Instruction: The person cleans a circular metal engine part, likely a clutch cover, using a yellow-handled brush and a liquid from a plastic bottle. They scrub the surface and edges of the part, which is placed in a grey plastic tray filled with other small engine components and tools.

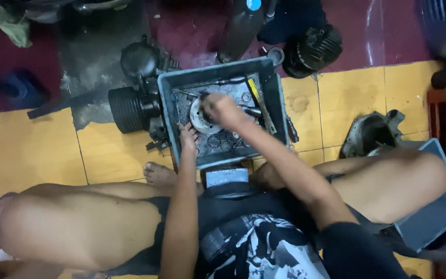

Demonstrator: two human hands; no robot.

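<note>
A grey plastic tray (218, 70) stands on the floor in front of me, holding greasy metal parts, small round rings and hand tools. My right hand (222, 109) is closed over a round metal disc part (197, 114) in the tray's middle. My left hand (187, 135) rests inside the tray at its near left side, fingers apart on small parts. A yellow-handled tool (254, 92) lies along the tray's right side. What the right fingers grip is partly hidden by the hand.
A finned black engine cylinder (128, 108) and a dark cover (139, 59) lie left of the tray. Another finned part (313, 49) and a dark bottle (239, 31) sit behind it. An engine casing (370, 133) and a second grey tray (434, 212) are right.
</note>
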